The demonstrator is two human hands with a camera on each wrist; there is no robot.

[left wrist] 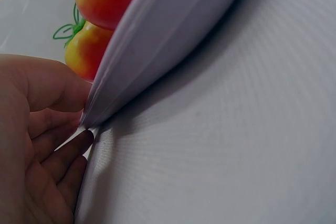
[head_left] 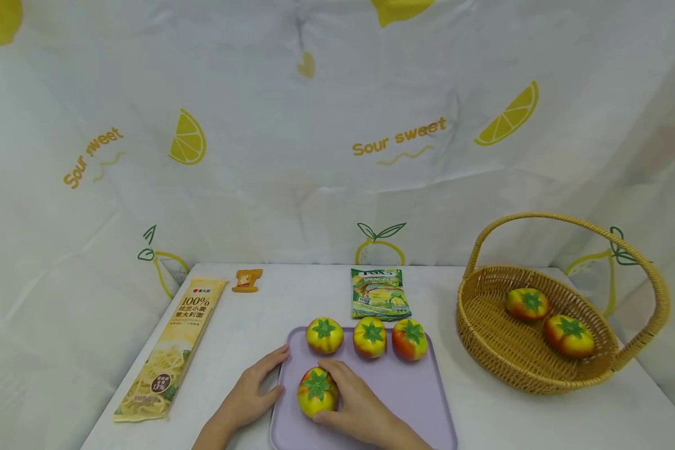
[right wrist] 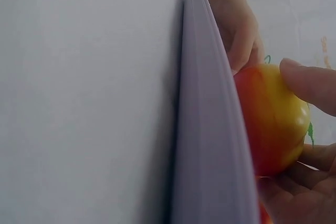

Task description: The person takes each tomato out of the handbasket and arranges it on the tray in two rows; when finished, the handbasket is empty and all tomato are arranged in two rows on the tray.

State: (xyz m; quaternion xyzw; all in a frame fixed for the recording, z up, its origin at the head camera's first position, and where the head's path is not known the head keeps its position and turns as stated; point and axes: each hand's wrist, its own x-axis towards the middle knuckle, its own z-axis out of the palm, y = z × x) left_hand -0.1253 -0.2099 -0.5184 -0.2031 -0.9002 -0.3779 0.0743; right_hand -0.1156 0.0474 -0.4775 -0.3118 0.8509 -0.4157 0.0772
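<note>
My right hand point(head_left: 362, 402) curls its thumb and fingers round a yellow-and-red persimmon point(head_left: 315, 392) with a green star-shaped leaf cap, low over the lilac tray point(head_left: 394, 400). In the right wrist view, the held persimmon point(right wrist: 273, 121) sits between thumb and fingers, just past the tray rim point(right wrist: 212, 119). My left hand point(head_left: 247, 395) rests against the tray's left side, thumb and fingertips at the rim. The left wrist view shows that thumb point(left wrist: 58, 87) touching the rim. Three more persimmons, left point(head_left: 324, 335), middle point(head_left: 370, 337) and right point(head_left: 409, 340), line the tray's far edge.
A handled wicker basket point(head_left: 500, 369) holding two persimmons stands at the right. Behind the tray lies a green Fox's candy bag point(head_left: 379, 294). A long pasta packet point(head_left: 171, 350) and a small orange wrapped snack point(head_left: 247, 280) lie at the left. A lemon-print curtain backs the table.
</note>
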